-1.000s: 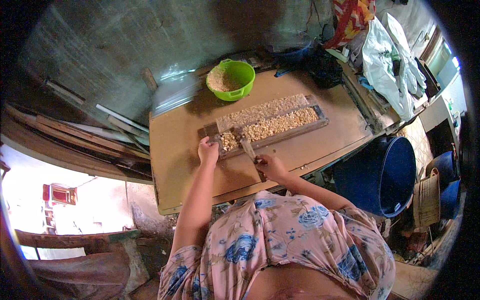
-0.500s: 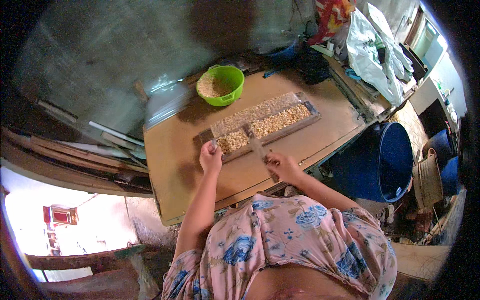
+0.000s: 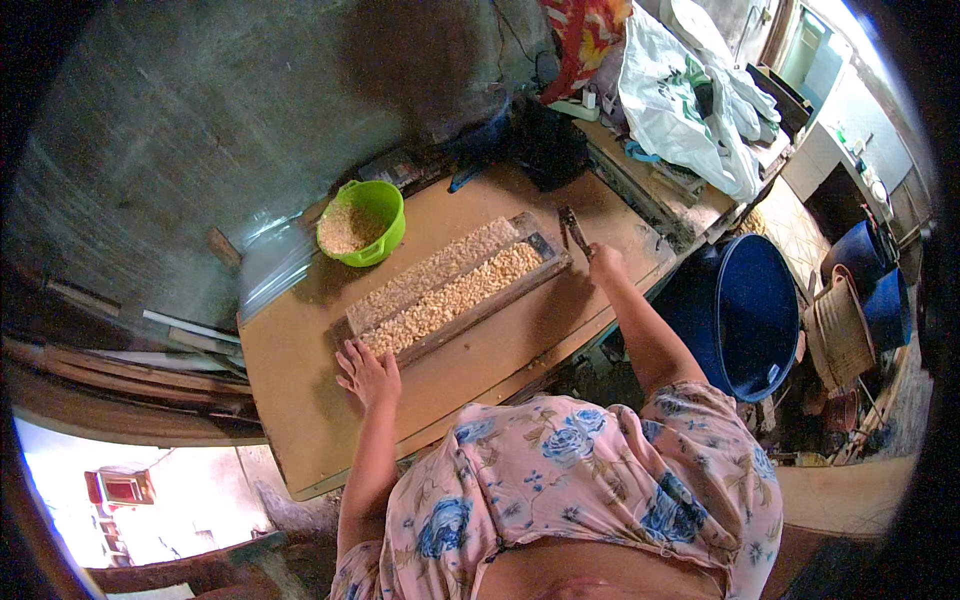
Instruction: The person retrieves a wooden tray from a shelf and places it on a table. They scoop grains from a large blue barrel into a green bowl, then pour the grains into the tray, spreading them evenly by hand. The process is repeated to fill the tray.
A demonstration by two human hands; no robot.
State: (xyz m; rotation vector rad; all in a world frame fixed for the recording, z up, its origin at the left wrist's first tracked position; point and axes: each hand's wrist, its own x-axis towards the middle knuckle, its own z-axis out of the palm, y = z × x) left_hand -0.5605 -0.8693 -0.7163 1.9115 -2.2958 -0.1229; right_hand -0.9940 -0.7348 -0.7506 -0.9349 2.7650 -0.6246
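Observation:
My left hand (image 3: 370, 378) has its fingers spread at the near left end of a long narrow wooden mould (image 3: 480, 305). The near strip of the mould holds pale yellow, nut-like pieces (image 3: 450, 303). Behind it runs a flatter, paler packed strip (image 3: 432, 275) of similar pieces. Beyond the mould's right end, my right hand (image 3: 606, 266) is closed round a knife-like tool (image 3: 573, 228) with a flat dark blade, held above the table. The handle is mostly hidden by my fingers.
On the tan table (image 3: 320, 410), a green bowl (image 3: 383, 240) of pale crumbs stands behind the mould. Clear plastic sheets (image 3: 275, 270) lie at the left edge. White sacks (image 3: 680, 110) and a dark bag (image 3: 548, 155) are at the back right; a blue barrel (image 3: 755, 320) stands right of the table.
My right hand has carried the knife-like tool from over the near strip to beyond the mould's right end. My left fingers have opened out at the left end. The view has shifted.

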